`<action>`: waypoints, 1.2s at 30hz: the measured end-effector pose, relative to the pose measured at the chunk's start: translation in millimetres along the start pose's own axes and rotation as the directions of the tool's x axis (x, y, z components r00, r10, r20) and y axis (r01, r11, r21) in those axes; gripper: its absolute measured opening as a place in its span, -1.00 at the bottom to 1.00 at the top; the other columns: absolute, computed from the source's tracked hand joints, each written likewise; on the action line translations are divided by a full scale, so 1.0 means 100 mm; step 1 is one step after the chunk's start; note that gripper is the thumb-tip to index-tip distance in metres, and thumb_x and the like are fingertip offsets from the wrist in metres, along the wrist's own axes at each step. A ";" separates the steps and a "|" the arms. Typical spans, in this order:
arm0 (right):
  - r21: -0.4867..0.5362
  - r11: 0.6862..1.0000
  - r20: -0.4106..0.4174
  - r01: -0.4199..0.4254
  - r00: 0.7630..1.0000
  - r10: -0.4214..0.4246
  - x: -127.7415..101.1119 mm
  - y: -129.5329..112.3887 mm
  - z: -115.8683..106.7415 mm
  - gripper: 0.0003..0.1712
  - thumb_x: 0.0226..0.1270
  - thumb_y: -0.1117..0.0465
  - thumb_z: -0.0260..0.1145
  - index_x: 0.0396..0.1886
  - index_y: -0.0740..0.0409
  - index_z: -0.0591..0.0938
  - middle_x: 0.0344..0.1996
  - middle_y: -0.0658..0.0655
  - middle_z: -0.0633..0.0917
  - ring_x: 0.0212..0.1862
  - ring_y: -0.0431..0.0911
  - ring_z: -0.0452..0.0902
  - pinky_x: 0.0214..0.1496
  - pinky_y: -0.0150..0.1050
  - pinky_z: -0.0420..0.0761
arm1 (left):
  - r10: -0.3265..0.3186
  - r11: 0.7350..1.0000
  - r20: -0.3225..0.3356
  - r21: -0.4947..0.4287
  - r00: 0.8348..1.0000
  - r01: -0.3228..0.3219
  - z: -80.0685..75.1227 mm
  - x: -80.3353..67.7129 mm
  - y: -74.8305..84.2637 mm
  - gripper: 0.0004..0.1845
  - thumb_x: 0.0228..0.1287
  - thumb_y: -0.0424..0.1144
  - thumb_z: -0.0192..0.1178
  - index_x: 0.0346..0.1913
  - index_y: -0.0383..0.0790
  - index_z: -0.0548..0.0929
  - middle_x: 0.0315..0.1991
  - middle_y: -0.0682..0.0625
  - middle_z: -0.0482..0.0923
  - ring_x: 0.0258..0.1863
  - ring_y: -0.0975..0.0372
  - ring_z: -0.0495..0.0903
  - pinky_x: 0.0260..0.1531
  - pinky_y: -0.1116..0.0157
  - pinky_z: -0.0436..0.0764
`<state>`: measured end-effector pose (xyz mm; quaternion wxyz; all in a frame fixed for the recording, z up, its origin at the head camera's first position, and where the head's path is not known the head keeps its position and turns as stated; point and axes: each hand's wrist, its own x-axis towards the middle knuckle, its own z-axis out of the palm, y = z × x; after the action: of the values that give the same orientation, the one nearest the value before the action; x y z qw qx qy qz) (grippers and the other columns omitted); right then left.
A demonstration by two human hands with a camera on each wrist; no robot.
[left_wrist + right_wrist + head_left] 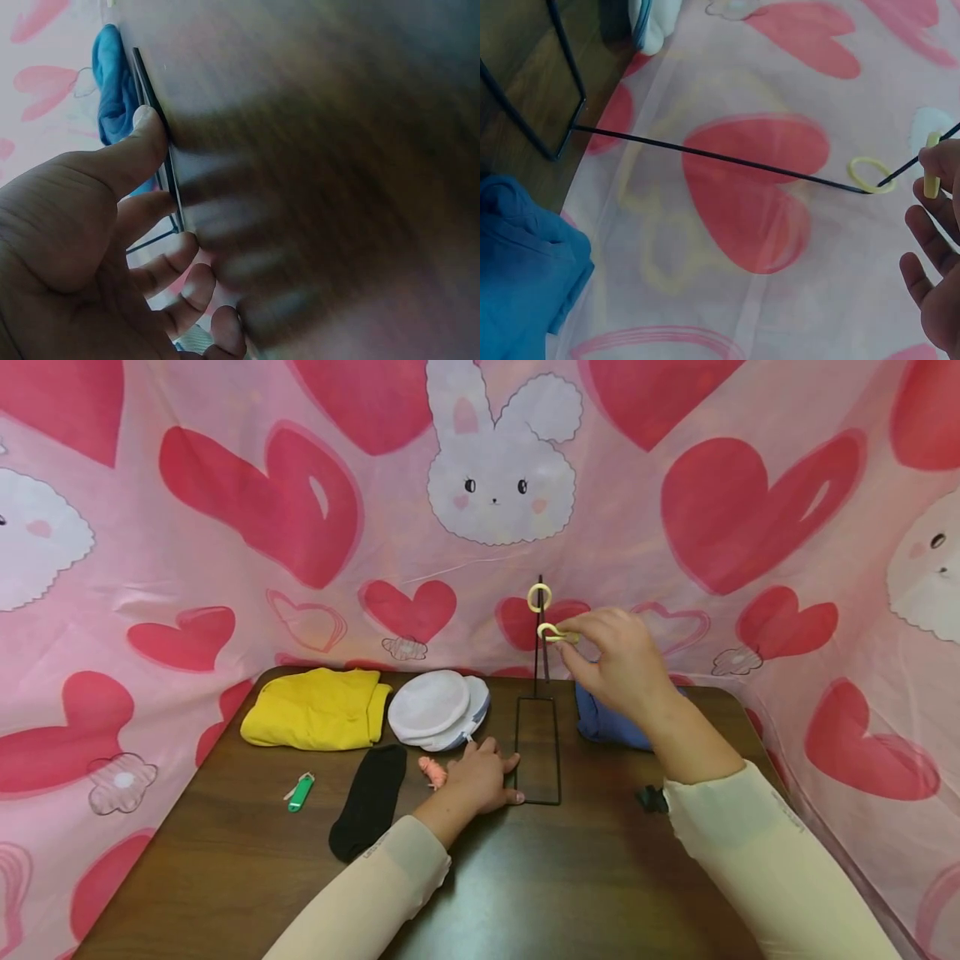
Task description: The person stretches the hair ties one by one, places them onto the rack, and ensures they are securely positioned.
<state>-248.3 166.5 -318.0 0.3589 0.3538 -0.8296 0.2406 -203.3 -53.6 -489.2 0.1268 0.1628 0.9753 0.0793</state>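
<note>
A black wire stand (557, 752) has a flat rectangular base on the table and an upright rod bent into an arm at the top. One yellow ring (539, 597) hangs around that arm near its bend. My right hand (626, 664) pinches a second yellow ring (931, 166) between thumb and fingers, at the arm's free end; in the right wrist view the rod reaches this ring, partly hidden by the hand. At the base's left side, my left hand (480, 777) rests with spread fingers, thumb and forefinger touching the wire, as the left wrist view shows.
On the left lie a folded yellow cloth (315, 708), a green nail clipper (302, 793), a black sock (369, 802), a small orange figure (432, 772) and white round pouches (429, 704). Blue cloth (611, 720) and a small black object (651, 799) lie right. A patterned curtain (495, 560) hangs behind.
</note>
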 end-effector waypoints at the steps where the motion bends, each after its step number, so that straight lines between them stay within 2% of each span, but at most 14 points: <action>1: -0.012 1.000 -0.002 -0.012 1.000 0.012 0.03 0.03 0.04 -0.77 0.21 0.26 0.54 -0.13 0.20 0.81 -0.23 0.15 0.81 -0.11 0.14 0.66 0.00 0.15 0.59 | -0.003 1.000 0.001 0.002 1.000 0.003 0.00 0.00 0.00 -0.16 0.14 0.37 0.40 0.50 0.31 0.46 0.33 -0.04 0.39 0.29 -0.05 0.36 0.05 -0.28 0.52; 6: -0.052 0.996 -0.016 -0.072 0.997 0.071 0.17 0.18 0.19 -0.75 0.29 0.20 0.47 -0.09 0.22 0.80 -0.17 0.18 0.82 -0.10 0.17 0.66 0.02 0.14 0.58 | -0.021 1.000 0.007 0.017 1.000 0.021 -0.01 -0.01 0.02 -0.16 0.14 0.38 0.39 0.50 0.35 0.44 0.36 -0.03 0.38 0.31 -0.06 0.35 0.06 -0.26 0.52; 11: -0.060 0.991 -0.043 -0.120 0.992 0.118 0.25 0.25 0.30 -0.70 0.27 0.20 0.44 -0.08 0.29 0.79 -0.13 0.24 0.81 -0.04 0.23 0.65 0.09 0.16 0.54 | -0.028 0.999 0.017 0.022 0.999 0.028 -0.03 -0.01 0.03 -0.16 0.13 0.39 0.38 0.50 0.36 0.44 0.36 -0.03 0.38 0.30 -0.06 0.36 0.04 -0.23 0.53; 17: -0.075 0.981 -0.040 -0.181 0.983 0.178 0.21 0.28 0.37 -0.55 0.26 0.21 0.44 0.12 0.29 0.72 0.03 0.27 0.75 0.13 0.25 0.60 0.27 0.14 0.50 | -0.023 0.999 0.019 0.024 1.000 0.023 -0.02 -0.01 0.05 -0.16 0.15 0.39 0.38 0.51 0.35 0.44 0.36 -0.03 0.38 0.28 -0.05 0.36 0.02 -0.21 0.54; 21: -0.046 0.980 -0.030 -0.195 0.981 0.194 0.07 0.23 0.34 -0.50 0.25 0.21 0.45 0.17 0.30 0.69 0.07 0.28 0.73 0.17 0.25 0.57 0.30 0.16 0.47 | -0.020 0.999 0.010 0.026 1.000 0.020 -0.02 -0.01 0.04 -0.16 0.15 0.38 0.38 0.51 0.34 0.44 0.36 -0.03 0.38 0.28 -0.05 0.36 0.02 -0.21 0.54; 26: 0.035 0.977 -0.010 -0.209 0.978 0.209 -0.18 0.13 0.19 -0.52 0.24 0.22 0.50 0.15 0.27 0.70 0.00 0.24 0.75 0.07 0.18 0.59 0.18 0.16 0.53 | -0.011 1.000 0.006 0.023 1.000 0.011 -0.01 -0.01 0.02 -0.16 0.15 0.39 0.37 0.51 0.33 0.44 0.35 -0.05 0.38 0.29 -0.06 0.36 0.02 -0.23 0.54; 29: 0.064 0.974 0.032 -0.219 0.976 0.218 -0.38 0.10 0.08 -0.54 0.23 0.25 0.54 0.12 0.26 0.72 -0.03 0.22 0.76 0.04 0.15 0.60 0.12 0.14 0.54 | -0.005 1.000 0.011 0.010 1.000 0.005 0.00 -0.01 0.00 -0.17 0.16 0.39 0.36 0.51 0.33 0.44 0.37 -0.08 0.38 0.31 -0.06 0.34 0.04 -0.26 0.53; 36: 0.036 0.976 0.094 -0.216 0.973 0.212 -0.88 0.10 -0.09 -0.52 0.13 0.23 0.60 0.07 0.23 0.75 0.00 0.18 0.77 0.13 0.13 0.63 0.19 0.13 0.55 | -0.010 1.000 0.018 0.013 1.000 0.010 0.01 0.00 0.01 -0.17 0.17 0.38 0.37 0.51 0.34 0.43 0.35 -0.09 0.39 0.30 -0.07 0.35 0.04 -0.27 0.53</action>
<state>-208.4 215.0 -381.4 0.2850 0.2809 -0.8724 0.2807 -202.7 -53.0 -490.3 0.1349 0.1595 0.9754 0.0708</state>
